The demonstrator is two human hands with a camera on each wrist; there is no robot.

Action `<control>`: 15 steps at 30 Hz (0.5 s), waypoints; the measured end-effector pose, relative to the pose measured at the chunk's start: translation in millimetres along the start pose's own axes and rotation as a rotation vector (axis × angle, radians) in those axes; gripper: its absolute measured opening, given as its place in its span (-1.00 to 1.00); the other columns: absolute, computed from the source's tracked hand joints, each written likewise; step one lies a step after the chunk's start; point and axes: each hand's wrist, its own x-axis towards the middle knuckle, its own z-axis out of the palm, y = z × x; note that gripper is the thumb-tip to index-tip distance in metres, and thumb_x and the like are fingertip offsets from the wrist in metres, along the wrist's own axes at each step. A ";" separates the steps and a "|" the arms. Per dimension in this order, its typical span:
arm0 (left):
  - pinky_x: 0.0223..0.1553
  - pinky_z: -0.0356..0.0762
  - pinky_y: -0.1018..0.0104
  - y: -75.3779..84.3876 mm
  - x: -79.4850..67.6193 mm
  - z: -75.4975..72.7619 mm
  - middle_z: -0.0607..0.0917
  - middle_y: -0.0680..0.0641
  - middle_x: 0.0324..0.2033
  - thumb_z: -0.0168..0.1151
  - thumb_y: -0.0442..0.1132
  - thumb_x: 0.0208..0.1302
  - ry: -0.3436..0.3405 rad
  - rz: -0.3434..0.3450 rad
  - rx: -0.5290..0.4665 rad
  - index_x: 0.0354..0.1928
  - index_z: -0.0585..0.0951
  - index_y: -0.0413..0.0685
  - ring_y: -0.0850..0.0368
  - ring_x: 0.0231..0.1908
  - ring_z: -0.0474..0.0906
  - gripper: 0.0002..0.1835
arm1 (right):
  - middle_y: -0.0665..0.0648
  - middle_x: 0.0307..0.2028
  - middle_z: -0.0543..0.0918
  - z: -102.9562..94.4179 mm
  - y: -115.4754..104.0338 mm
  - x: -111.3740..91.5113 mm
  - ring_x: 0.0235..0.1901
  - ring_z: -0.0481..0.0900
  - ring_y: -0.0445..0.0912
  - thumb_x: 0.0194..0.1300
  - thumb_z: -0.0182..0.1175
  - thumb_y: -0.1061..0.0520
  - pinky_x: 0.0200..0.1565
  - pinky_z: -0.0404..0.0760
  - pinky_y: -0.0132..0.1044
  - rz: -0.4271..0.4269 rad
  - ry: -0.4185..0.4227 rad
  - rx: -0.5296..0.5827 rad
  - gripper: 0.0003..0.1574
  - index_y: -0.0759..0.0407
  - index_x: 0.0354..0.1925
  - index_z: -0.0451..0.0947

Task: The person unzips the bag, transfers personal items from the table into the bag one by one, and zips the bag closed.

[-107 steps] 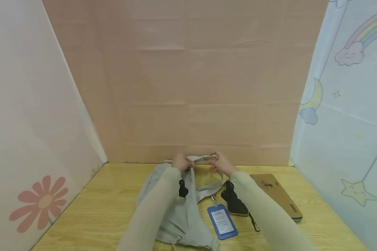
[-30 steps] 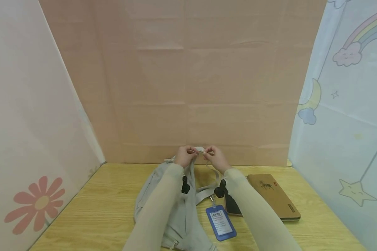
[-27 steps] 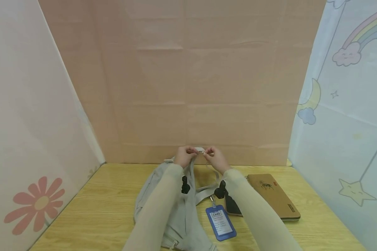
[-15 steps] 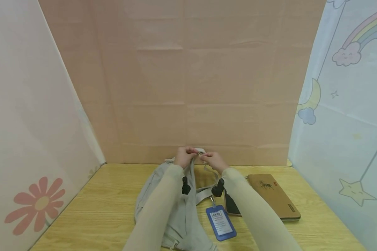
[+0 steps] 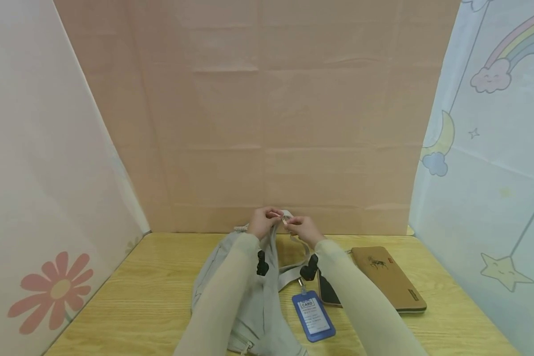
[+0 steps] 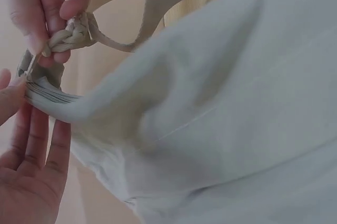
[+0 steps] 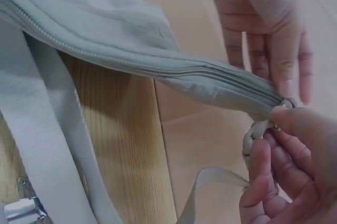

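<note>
My left hand [image 5: 260, 225] pinches the top end of a light grey zipped bag [image 5: 253, 301], where the zip [image 7: 174, 71] ends at a small ring. The right hand [image 5: 306, 230] is close beside it, holding a braided cord [image 7: 255, 134] between thumb and fingers. In the left wrist view the braid [image 6: 73, 34] runs into a flat strap, and a small metal piece [image 6: 32, 66] sits between the two hands' fingertips. Whether that piece is hooked to the bag cannot be told. The bag lies on the table under my left forearm, its top end lifted.
A blue card holder [image 5: 313, 316] with a metal clip lies right of the bag. Beyond it are a dark phone-like object [image 5: 328, 291], partly under my right sleeve, and a tan notebook-like case [image 5: 387, 277]. A brown backdrop [image 5: 267, 123] stands behind the wooden table [image 5: 129, 291].
Earlier the hands were farther apart with the braided cord stretched between them. They have come together at the bag's top end. Lately the right hand has moved slightly left and down.
</note>
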 end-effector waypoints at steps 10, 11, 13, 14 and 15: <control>-0.14 0.58 0.24 15.4 2.2 -6.8 0.74 -0.09 -0.13 0.25 -0.34 0.27 -0.099 0.022 0.179 -0.23 0.77 -0.07 0.01 -0.09 0.62 -0.86 | 0.27 -0.05 0.66 -1.8 0.7 -1.9 -0.20 0.63 -0.03 0.38 0.15 0.12 -0.15 0.51 -0.09 -0.026 -0.012 0.012 -0.66 0.33 0.00 0.57; -0.15 0.58 0.26 15.8 2.2 -7.1 0.74 -0.08 -0.13 0.25 -0.34 0.27 -0.103 0.013 0.183 -0.24 0.77 -0.07 0.02 -0.08 0.61 -0.86 | 0.26 -0.05 0.66 -2.0 -0.1 -2.5 -0.19 0.63 -0.03 0.38 0.15 0.12 -0.11 0.51 -0.05 -0.022 -0.013 0.016 -0.66 0.32 0.00 0.57; -0.17 0.58 0.30 15.9 2.6 -7.7 0.74 -0.08 -0.12 0.26 -0.35 0.26 -0.109 -0.004 0.177 -0.24 0.77 -0.07 0.03 -0.07 0.61 -0.86 | 0.25 -0.05 0.67 -2.6 -1.5 -3.4 -0.17 0.64 -0.02 0.38 0.15 0.11 -0.07 0.51 -0.01 -0.017 -0.014 0.016 -0.66 0.30 0.01 0.57; -0.17 0.58 0.31 15.8 3.0 -8.0 0.74 -0.09 -0.12 0.26 -0.36 0.26 -0.110 -0.007 0.171 -0.24 0.77 -0.08 0.03 -0.06 0.62 -0.86 | 0.25 -0.05 0.67 -3.0 -2.2 -3.7 -0.17 0.64 -0.03 0.38 0.14 0.11 -0.06 0.50 0.00 -0.019 -0.016 0.016 -0.66 0.30 0.01 0.57; -0.18 0.58 0.31 15.7 3.4 -8.3 0.74 -0.09 -0.12 0.26 -0.38 0.25 -0.111 -0.012 0.163 -0.24 0.77 -0.08 0.03 -0.06 0.62 -0.85 | 0.25 -0.06 0.67 -3.2 -2.6 -3.5 -0.17 0.63 -0.04 0.39 0.14 0.11 -0.08 0.51 -0.03 -0.025 -0.017 0.016 -0.66 0.31 0.01 0.57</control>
